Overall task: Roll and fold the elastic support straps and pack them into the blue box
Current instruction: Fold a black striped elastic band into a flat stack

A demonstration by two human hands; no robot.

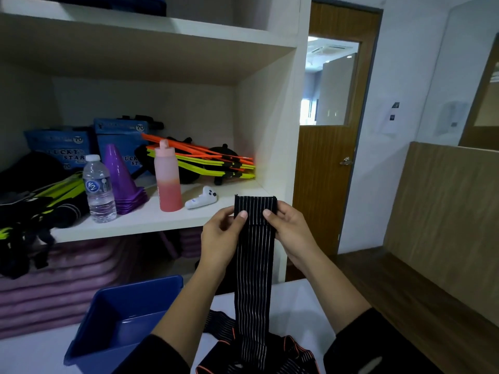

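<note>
Black striped elastic strap (255,255): top end folded, pinched by left hand (222,238) and right hand (290,233) above the white table (294,300). Lower end lost among heaped straps (291,352) cut off at the frame edge. Blue box (124,317) left, interior partly hidden by forearm

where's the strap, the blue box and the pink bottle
strap (255,255): head view, middle of the hanging length
blue box (140,300): head view, inner far wall
pink bottle (168,182): head view, middle of the body

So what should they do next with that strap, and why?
Probably roll the top end down a turn: the left hand and right hand pinch the strap at its top, where it looks barely folded over, and the rest hangs unrolled to the table.
</note>
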